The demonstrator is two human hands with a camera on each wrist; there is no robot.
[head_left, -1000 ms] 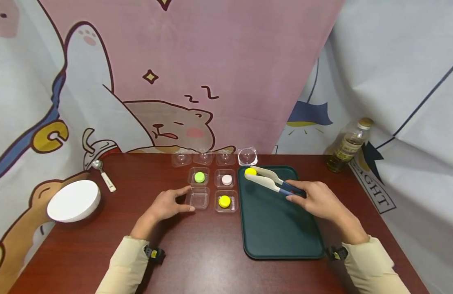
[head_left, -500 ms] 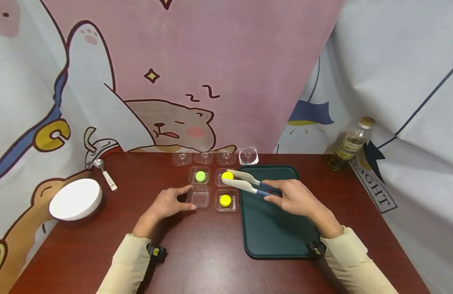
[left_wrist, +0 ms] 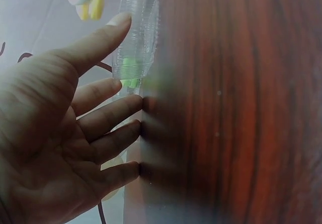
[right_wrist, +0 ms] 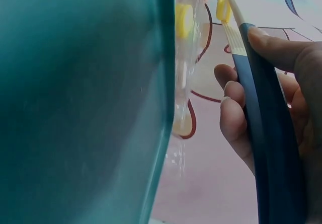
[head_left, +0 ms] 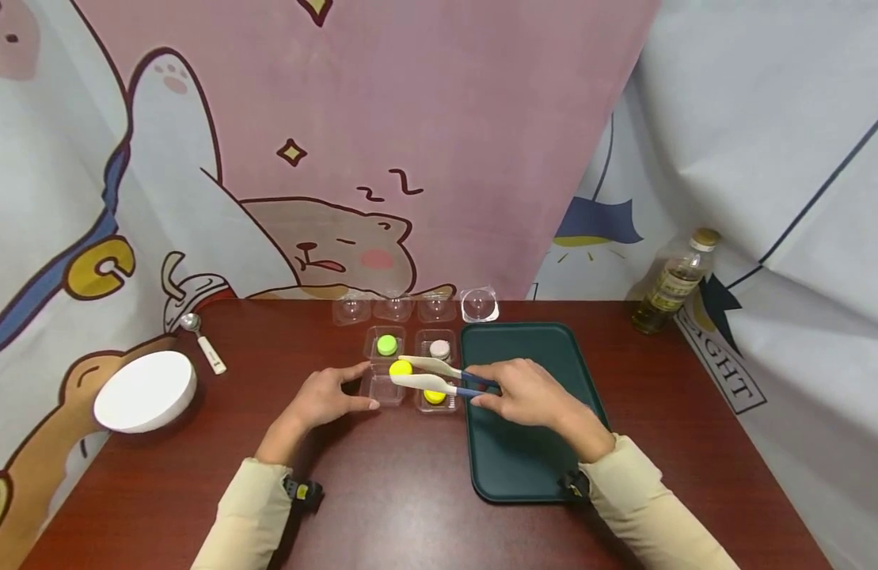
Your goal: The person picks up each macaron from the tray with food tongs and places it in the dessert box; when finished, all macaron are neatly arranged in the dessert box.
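My right hand (head_left: 527, 392) grips the blue handles of a pair of food tongs (head_left: 427, 381) with pale tips. Pinched at those tips is a yellow macaron (head_left: 400, 368), held above the near-left clear plastic box (head_left: 385, 391). My left hand (head_left: 328, 396) is at that box's left side, thumb by the near corner and index finger by the far one, the other fingers loosely extended. Three neighbouring boxes hold a green macaron (head_left: 386, 344), a pale pink macaron (head_left: 439, 348) and a second yellow macaron (head_left: 435, 397), partly covered by the tongs.
A dark green tray (head_left: 531, 451) lies right of the boxes, under my right hand. Several clear domed lids (head_left: 479, 305) line the table's back edge. A white bowl (head_left: 145, 392) and a small spoon (head_left: 205, 342) are at left, an oil bottle (head_left: 670, 289) at back right.
The tongs have carried the yellow macaron left from the tray's far-left corner, across the pink macaron's box, to above the near-left box. My left hand has stayed beside that box.
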